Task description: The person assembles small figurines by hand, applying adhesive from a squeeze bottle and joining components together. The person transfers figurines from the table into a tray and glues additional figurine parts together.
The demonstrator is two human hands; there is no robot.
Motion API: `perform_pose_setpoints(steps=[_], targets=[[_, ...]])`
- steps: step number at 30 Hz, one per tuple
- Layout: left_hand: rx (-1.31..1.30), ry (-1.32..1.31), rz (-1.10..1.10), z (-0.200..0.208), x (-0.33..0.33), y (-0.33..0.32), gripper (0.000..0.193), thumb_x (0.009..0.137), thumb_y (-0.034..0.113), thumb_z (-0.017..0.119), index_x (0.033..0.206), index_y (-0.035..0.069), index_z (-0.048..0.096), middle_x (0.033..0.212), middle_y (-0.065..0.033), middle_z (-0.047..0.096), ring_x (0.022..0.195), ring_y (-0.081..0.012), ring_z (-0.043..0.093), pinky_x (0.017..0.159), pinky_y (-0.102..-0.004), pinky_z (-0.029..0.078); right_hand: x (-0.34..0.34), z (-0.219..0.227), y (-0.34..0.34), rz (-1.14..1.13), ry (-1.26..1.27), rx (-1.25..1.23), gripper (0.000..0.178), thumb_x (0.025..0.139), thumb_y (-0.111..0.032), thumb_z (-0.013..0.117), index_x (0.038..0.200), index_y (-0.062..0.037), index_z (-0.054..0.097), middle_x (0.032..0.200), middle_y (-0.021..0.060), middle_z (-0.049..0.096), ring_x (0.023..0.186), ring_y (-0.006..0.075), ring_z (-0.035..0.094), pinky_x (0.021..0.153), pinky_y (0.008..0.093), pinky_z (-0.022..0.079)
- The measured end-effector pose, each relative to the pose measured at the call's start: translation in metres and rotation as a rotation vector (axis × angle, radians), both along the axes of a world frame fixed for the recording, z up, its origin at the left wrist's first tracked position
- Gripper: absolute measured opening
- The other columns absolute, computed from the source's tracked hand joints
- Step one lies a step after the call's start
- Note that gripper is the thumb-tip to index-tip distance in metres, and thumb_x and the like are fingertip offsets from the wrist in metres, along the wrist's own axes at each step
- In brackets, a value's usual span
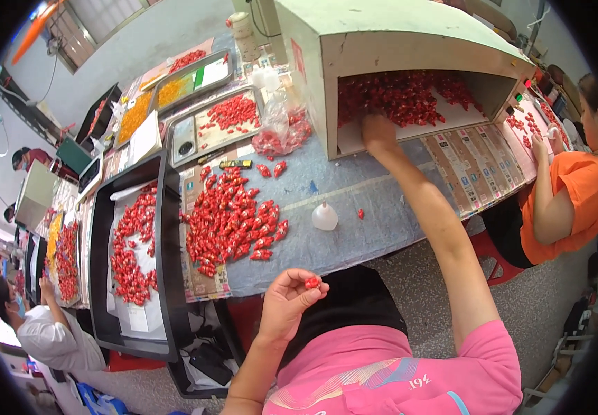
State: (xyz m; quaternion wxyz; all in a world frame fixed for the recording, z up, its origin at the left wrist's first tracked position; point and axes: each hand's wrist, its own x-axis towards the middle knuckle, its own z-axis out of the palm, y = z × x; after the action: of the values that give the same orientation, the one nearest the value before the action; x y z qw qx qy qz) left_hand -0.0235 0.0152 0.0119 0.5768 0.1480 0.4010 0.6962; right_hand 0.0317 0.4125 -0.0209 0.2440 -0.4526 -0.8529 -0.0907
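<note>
Close to my body, my left hand (286,304) is closed, pinching a small red moulded piece (312,282) between thumb and fingers. My right arm stretches forward, and my right hand (380,133) reaches into the open front of a pale metal box (326,83). Inside lies a heap of similar red pieces (409,97) on a white sheet; the right fingertips are lost in its shadow. A white squeeze bottle (324,216) with a narrow tip stands on the blue-grey table cover (285,256). One loose red piece (361,214) lies to its right.
Left of the bottle spreads a large pile of red pieces (226,221). Beyond it are a black crate (169,290), a metal tray (261,104), a plastic bag (282,131) and yellow pieces (136,117). A person in orange (572,194) works at right, another in white (67,339) at left.
</note>
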Motion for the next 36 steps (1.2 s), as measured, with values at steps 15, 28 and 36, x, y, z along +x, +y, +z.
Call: perform_pose_setpoints(steps=[15, 28, 36], targets=[[0.063, 0.096, 0.010, -0.008, 0.000, 0.002, 0.026, 0.077, -0.009, 0.068, 0.096, 0.004, 0.055, 0.094, -0.0054, 0.061, 0.094, -0.0183, 0.063, 0.084, -0.0293, 0.052, 0.110, 0.046, -0.249, 0.419, 1.273, -1.844, 0.018, 0.090, -0.005, 0.057, 0.107, 0.0014, 0.058, 0.095, 0.0070, 0.062, 0.086, 0.0144, 0.064, 0.076, 0.0271, 0.055], [0.145, 0.343, -0.002, -0.009, 0.011, 0.009, 0.022, 0.076, -0.012, 0.067, 0.091, -0.001, 0.055, 0.097, -0.0072, 0.055, 0.089, -0.0147, 0.061, 0.080, -0.0277, 0.054, 0.109, 0.044, -0.298, 0.528, 0.985, -1.328, 0.011, 0.082, -0.003, 0.069, 0.092, 0.0010, 0.067, 0.090, 0.0068, 0.064, 0.081, 0.0119, 0.063, 0.071, 0.0238, 0.051], [0.121, 0.553, 0.037, -0.008, 0.012, 0.009, 0.020, 0.074, -0.014, 0.067, 0.088, -0.002, 0.057, 0.095, -0.0082, 0.054, 0.087, -0.0148, 0.061, 0.077, -0.0268, 0.055, 0.110, 0.039, -0.298, 0.520, 0.933, -1.267, 0.011, 0.080, -0.003, 0.069, 0.091, 0.0007, 0.068, 0.089, 0.0073, 0.064, 0.080, 0.0123, 0.062, 0.071, 0.0238, 0.051]])
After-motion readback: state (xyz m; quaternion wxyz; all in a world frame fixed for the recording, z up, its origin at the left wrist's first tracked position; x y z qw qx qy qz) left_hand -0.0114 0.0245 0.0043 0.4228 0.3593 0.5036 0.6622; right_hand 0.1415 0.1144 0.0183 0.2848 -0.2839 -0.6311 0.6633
